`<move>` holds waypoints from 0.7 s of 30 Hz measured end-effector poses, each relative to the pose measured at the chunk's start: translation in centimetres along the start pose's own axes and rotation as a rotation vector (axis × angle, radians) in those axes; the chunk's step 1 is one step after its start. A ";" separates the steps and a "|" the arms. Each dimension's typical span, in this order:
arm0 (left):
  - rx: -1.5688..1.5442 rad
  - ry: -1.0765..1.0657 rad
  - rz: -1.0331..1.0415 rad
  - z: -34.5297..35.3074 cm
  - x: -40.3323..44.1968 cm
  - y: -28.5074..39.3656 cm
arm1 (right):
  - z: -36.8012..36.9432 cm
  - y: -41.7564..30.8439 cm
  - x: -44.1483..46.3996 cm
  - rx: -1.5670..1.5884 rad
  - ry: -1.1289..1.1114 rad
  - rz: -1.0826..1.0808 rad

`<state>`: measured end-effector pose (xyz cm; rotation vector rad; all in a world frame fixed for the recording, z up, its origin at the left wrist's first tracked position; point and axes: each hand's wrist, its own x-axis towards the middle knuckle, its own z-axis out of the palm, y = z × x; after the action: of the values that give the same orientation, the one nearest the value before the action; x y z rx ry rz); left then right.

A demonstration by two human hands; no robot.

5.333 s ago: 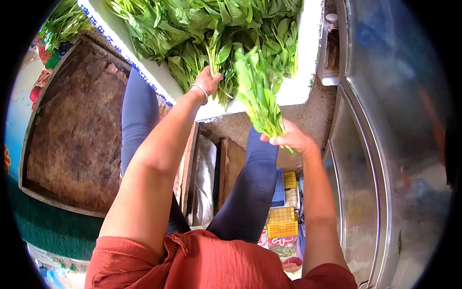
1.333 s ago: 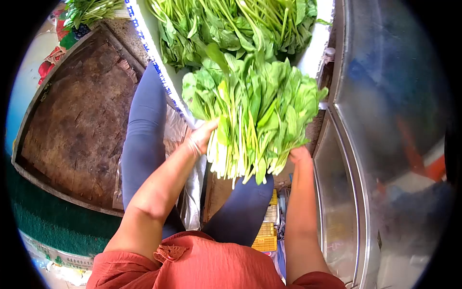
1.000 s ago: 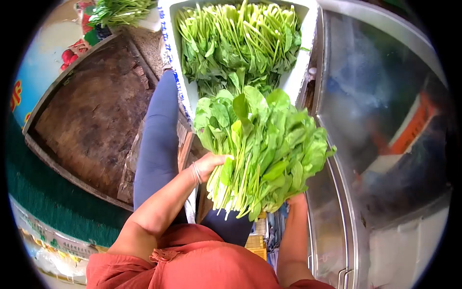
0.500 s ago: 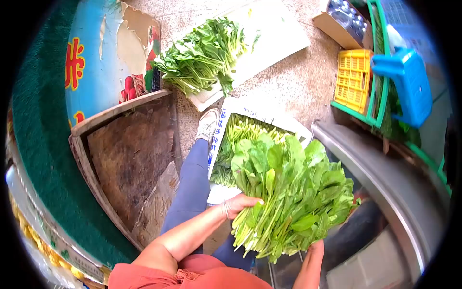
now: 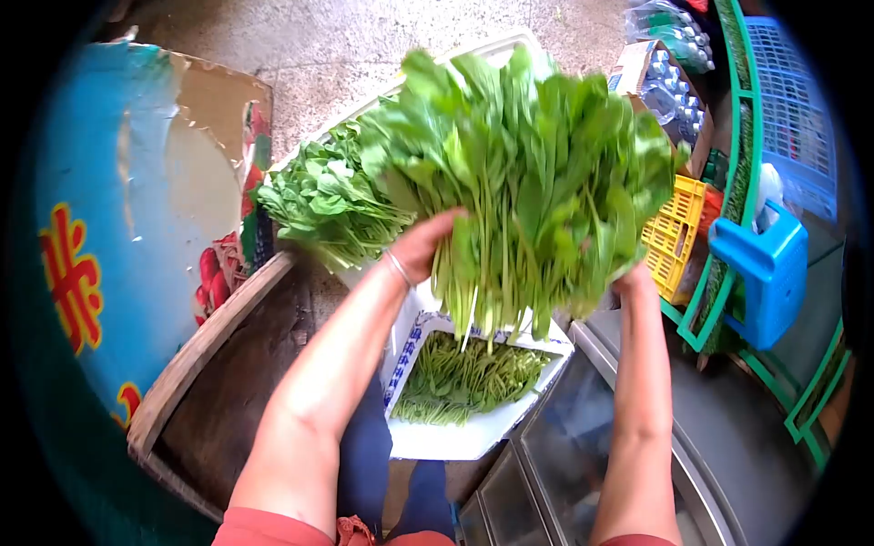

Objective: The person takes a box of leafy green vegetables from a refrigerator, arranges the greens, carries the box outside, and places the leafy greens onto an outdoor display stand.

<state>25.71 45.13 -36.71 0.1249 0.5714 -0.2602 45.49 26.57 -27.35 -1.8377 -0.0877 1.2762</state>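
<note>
1. The large, loose bunch of leafy green vegetables with pale stems (image 5: 528, 205) is up in the air, its leaves pointing far and its cut stem ends towards me. In view it spans the far edge of the box and part of a white board.
2. My left hand (image 5: 428, 246) grips its left side, thumb over the stems. My right hand (image 5: 630, 277) supports the right side; its fingers are hidden under the leaves, so I cannot tell how far they are closed.
3. What has just changed: half a second ago I had the bunch at the near right part of the box. Now it is beyond the opening, so I judge it clear of the box, its weight shared by both hands.
4. Nearer than the bunch is the white foam box with blue lettering (image 5: 446, 441), with more greens lying inside (image 5: 464, 378).
5. Far left of the box, another pile of leafy greens (image 5: 319, 196) lies on the flat white board (image 5: 512, 41), partly hidden by my bunch.
6. Farther out, a shallow brown wooden tray (image 5: 214, 337) is on the left; on the right are a yellow plastic crate (image 5: 669, 246) and a bright blue plastic container (image 5: 774, 264).
</note>
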 end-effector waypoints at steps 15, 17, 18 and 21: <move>-0.076 0.583 0.234 -12.0 16.1 5.2 | -1.2 7.6 35.2 -0.896 0.222 -0.012; -0.052 0.571 0.276 -12.4 16.2 5.2 | -1.2 8.4 38.5 -1.085 0.244 0.038; -0.038 0.552 0.317 -12.5 16.3 5.0 | -1.3 8.8 38.8 -1.044 0.323 0.102; 0.003 0.606 0.353 -12.2 16.8 4.8 | -0.4 8.3 38.5 -1.136 0.455 0.296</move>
<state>34.31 48.57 -55.87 0.3084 1.1342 0.1309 60.63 40.43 -60.92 -3.1738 -0.3573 1.0074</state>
